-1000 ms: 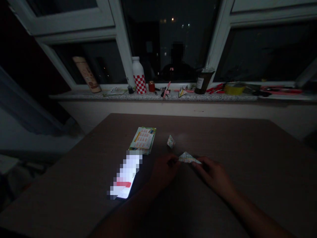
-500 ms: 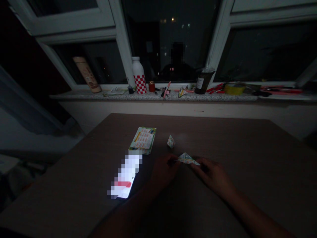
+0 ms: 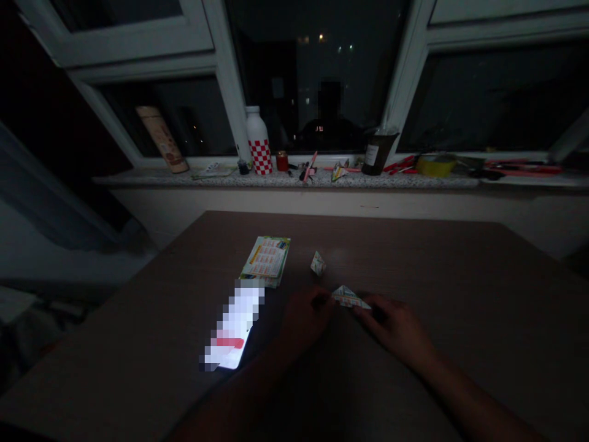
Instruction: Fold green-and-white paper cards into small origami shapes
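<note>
A small printed paper folded into a triangle [image 3: 348,297] is held between my two hands over the table. My left hand [image 3: 307,313] pinches its left corner, and my right hand [image 3: 394,320] grips the right corner between thumb and fingers. Just beyond my left hand sits a small folded paper piece [image 3: 317,263] with a pointed top. A stack of printed sheets [image 3: 265,259] lies to the left of it. Dim light hides the finer folds and some fingertips.
A lit phone [image 3: 232,325] lies on the brown table [image 3: 414,252], left of my left forearm. Behind the table, the windowsill [image 3: 207,182] carries a checkered bottle [image 3: 259,141], a tan flask [image 3: 162,140], a red jar [image 3: 282,161], a dark cup [image 3: 378,150] and a yellow roll [image 3: 436,165].
The folded triangle has tilted slightly and its top has dropped a little between my fingers. Both hands stay in nearly the same place, still gripping it.
</note>
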`<state>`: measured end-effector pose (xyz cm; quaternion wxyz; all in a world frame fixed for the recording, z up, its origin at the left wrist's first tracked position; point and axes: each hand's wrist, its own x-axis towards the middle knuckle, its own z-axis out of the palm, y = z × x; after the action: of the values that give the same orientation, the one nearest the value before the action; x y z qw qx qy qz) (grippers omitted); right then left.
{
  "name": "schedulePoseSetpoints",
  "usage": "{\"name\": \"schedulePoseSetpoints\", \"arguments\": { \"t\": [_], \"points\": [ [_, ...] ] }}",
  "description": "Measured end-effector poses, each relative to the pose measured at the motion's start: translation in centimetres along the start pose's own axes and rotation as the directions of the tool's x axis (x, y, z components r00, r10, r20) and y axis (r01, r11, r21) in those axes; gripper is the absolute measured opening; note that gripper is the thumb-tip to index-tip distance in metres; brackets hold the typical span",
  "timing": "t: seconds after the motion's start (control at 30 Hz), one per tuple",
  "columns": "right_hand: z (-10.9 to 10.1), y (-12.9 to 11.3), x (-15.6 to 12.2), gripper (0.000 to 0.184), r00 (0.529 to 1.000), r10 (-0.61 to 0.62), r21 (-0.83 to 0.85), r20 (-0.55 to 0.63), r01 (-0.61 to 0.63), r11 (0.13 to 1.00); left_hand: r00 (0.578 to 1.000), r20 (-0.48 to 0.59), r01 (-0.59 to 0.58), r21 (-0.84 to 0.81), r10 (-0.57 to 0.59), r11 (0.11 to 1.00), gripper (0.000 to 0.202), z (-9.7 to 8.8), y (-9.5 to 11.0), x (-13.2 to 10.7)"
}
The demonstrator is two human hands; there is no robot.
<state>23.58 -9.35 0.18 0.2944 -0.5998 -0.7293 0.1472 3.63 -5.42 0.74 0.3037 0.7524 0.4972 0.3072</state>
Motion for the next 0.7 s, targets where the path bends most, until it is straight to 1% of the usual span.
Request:
{"name": "schedulePoseSetpoints", "arguments": {
  "t": [0.13, 0.27, 0.33, 0.47, 0.7],
  "points": [
    [-0.1, 0.0, 0.0, 0.027, 1.000, 0.021, 0.011, 0.006, -0.021, 1.000, 0.998, -0.006, -0.067, 0.086, 0.068, 0.994, 0.023, 0.1, 0.0, -0.1],
    [-0.1, 0.1, 0.1, 0.029, 0.997, 0.074, -0.004, 0.016, -0.074, 0.997, 0.975, -0.002, -0.219, 0.159, 0.223, 0.963, 0.019, 0.3, 0.1, -0.3],
    [0.0, 0.2, 0.1, 0.029, 0.997, 0.080, -0.014, 0.006, -0.079, 0.997, 0.961, 0.021, -0.275, 0.182, 0.276, 0.944, 0.018, 0.4, 0.1, -0.4],
    [0.2, 0.2, 0.1, 0.028, 0.998, 0.062, -0.067, 0.008, -0.061, 0.996, 0.942, 0.112, -0.334, 0.216, 0.316, 0.918, 0.023, 0.3, 0.7, -0.7],
    [0.4, 0.3, 0.2, 0.022, 0.995, 0.095, -0.138, 0.015, -0.092, 0.986, 0.907, 0.181, -0.415, 0.226, 0.381, 0.881, 0.025, 0.6, 1.4, -1.3]
  ]
}}
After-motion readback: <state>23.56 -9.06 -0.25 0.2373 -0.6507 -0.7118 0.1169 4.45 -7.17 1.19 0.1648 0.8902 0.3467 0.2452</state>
